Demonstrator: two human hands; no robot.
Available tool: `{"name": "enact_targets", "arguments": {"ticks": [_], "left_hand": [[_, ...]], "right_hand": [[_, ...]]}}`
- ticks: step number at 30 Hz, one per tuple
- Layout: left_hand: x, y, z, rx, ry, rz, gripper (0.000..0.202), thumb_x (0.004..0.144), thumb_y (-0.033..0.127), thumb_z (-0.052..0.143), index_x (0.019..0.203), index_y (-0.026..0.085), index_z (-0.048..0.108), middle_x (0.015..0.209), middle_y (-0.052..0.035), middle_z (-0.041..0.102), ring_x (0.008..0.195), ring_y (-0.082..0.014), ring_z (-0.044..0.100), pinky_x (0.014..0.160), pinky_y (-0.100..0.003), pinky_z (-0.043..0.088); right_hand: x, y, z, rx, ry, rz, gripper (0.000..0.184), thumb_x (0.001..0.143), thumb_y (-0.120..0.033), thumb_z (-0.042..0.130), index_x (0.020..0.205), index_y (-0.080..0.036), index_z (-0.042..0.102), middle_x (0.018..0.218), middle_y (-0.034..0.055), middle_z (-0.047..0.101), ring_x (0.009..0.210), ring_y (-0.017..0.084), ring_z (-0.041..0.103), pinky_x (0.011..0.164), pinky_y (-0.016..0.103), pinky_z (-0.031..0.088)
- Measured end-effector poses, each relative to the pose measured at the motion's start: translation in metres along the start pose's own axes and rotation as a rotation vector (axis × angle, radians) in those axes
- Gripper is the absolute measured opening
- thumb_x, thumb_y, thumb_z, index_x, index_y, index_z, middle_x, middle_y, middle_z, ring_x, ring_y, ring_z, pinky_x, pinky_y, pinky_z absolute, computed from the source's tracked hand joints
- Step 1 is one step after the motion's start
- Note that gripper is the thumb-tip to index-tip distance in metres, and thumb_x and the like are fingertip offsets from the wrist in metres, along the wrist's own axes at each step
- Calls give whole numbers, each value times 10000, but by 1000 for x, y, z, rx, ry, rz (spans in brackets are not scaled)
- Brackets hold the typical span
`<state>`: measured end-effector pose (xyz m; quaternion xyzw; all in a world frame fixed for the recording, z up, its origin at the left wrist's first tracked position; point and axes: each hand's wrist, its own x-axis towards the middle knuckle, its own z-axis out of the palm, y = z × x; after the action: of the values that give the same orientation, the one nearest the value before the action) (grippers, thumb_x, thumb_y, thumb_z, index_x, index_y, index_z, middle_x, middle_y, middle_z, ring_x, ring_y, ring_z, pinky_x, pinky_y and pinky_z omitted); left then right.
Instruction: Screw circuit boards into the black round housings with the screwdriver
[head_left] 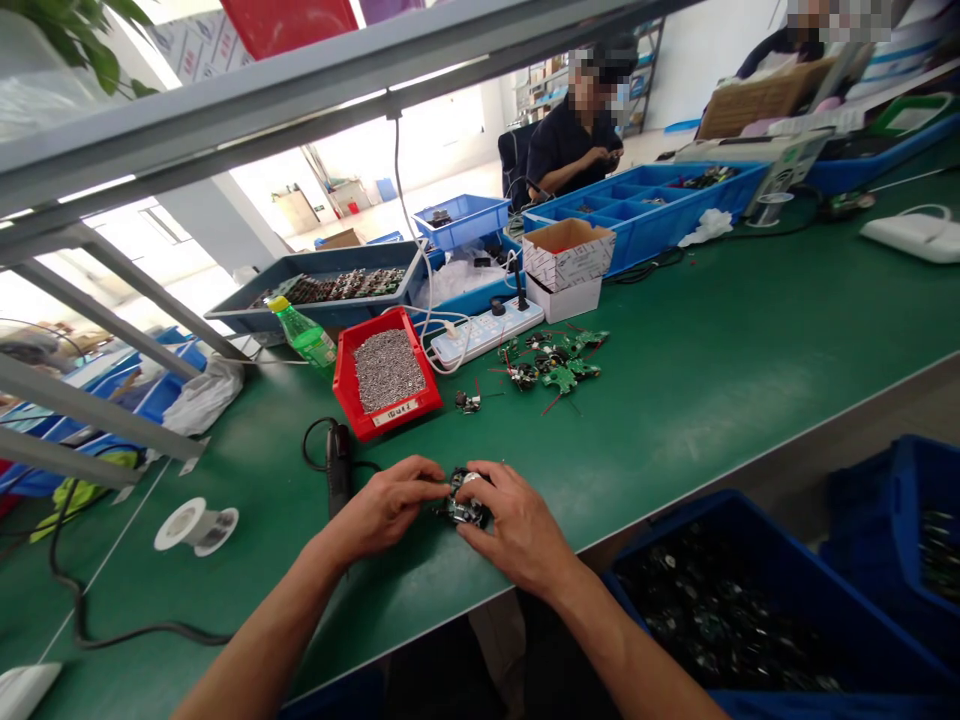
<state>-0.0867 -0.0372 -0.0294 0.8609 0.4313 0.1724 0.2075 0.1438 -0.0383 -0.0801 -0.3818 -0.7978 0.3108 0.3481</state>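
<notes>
sitting at the near edge of a green tabletop (712, 330), i have the small dark assembly (468, 510) between my hands, just above or on the surface; i can't tell which. my right hand (517, 520) is curled partway closed round its right side, gripping it. my left hand (394, 498) comes in from the other side with fingers bent and nearly together, the index tip at the piece's left edge; whether it pinches anything i can't tell. a pale-marked face is turned up toward me and thin dark bits poke out leftward. it looks compact, and with my fingers over it i can't make out a long axis or a front end.

below the edge on my right sits a deep blue bin (817, 580) of dark parts. on the green, a black-handled tool (340, 470) lies just left of my hands, pointing away from me, and a white spool (184, 522) rests further left. beyond are a red bin (352, 420) of small metal pieces, a cluster of green boards (562, 370) with red wires, a power strip (487, 335) and a divided blue tray (637, 240). past those a co-worker (566, 145) sits in a bright, white-walled room.
</notes>
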Motion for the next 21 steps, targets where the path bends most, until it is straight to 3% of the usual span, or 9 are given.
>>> {"name": "enact_targets", "arguments": {"ticks": [2, 4, 5, 8, 13, 16, 21], "left_hand": [[15, -8, -14, 77, 183, -100, 316, 959, 231, 481, 1219, 242, 660, 1156, -74, 645, 1054, -170, 620, 946, -284, 480], [37, -24, -30, 209, 383, -293, 308, 935, 321, 525, 1174, 209, 685, 1104, -78, 674, 1001, -189, 635, 940, -301, 481], [48, -34, -38, 282, 424, -418, 318, 920, 357, 538, 1147, 204, 700, 1069, -77, 684, 948, -193, 644, 911, -305, 490], [79, -69, -57, 347, 450, -566, 336, 859, 374, 590, 1075, 163, 738, 1000, -118, 703, 889, -243, 648, 882, -359, 487], [98, -105, -60, 316, 431, -674, 140, 734, 282, 664, 786, 201, 765, 825, -98, 727, 813, -270, 649, 812, -363, 479], [99, -108, -57, 264, 493, -691, 117, 727, 268, 637, 723, 193, 727, 780, -90, 719, 804, -262, 644, 814, -359, 469], [94, -99, -57, 87, 696, -659, 118, 710, 266, 595, 770, 187, 660, 799, -48, 697, 798, -211, 638, 819, -337, 480]], "right_hand": [[0, 1, 0, 12, -1, -10, 345, 740, -139, 743, 1036, -270, 625, 1259, 56, 574, 1141, 251, 549, 1006, 434, 444], [-1, 1, -1, 25, 3, -9, 404, 733, -131, 743, 1088, -274, 613, 1259, 58, 577, 1157, 253, 544, 1015, 438, 439], [-1, 2, -1, 30, 6, -5, 428, 729, -129, 743, 1108, -274, 607, 1258, 60, 580, 1162, 255, 543, 1015, 440, 440], [-2, 2, -1, 42, -2, 9, 451, 723, -126, 740, 1127, -271, 600, 1257, 61, 586, 1167, 254, 545, 1015, 440, 441], [-1, 2, -2, 50, -12, 19, 443, 724, -130, 738, 1120, -276, 603, 1261, 52, 584, 1174, 250, 541, 1021, 434, 435], [-1, 2, -2, 53, -9, 22, 448, 722, -130, 738, 1123, -280, 608, 1269, 49, 579, 1171, 249, 540, 1023, 433, 431], [-1, 1, -3, 55, 3, 20, 433, 721, -125, 728, 1111, -277, 616, 1262, 54, 581, 1164, 252, 543, 1020, 441, 433]]}}
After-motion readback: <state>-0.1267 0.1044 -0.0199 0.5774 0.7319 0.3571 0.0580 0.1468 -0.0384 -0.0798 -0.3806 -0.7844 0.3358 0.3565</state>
